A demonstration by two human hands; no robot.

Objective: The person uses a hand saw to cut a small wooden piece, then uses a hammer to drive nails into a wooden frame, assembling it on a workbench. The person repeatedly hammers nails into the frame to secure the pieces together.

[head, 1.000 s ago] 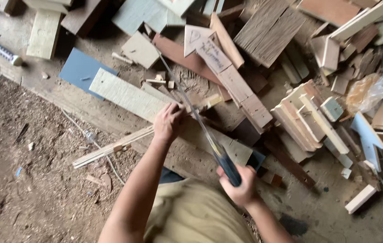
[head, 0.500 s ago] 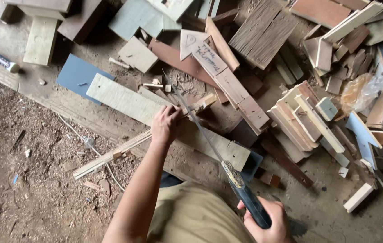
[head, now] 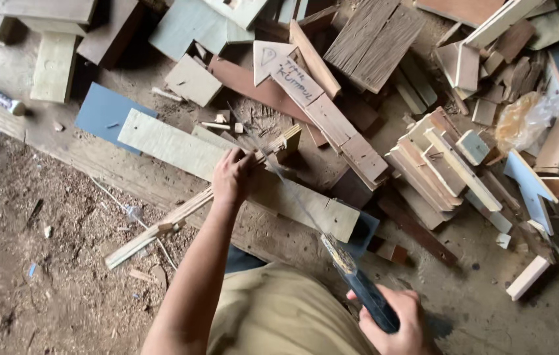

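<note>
Wide pale plank (head: 181, 148) lies diagonal on the dirt floor, upper-left to lower-right, heaps of offcut blocks (head: 437, 164) beyond it. Across the plank runs a thin wood strip (head: 181, 217), long axis lower-left to upper-right, its far end by a small upright block (head: 289, 139). Handsaw (head: 305, 217) crosses the strip near that far end, blade slanting from the cut point down-right to the dark handle. Left hand (head: 232, 176) pressed flat on the strip, fingers curled over it, just left of the blade; it is the nearer hand to the cut. Right hand (head: 394, 322) fully wrapped round the saw handle, well apart from the strip, low right by the tan trousers (head: 279, 315).
</note>
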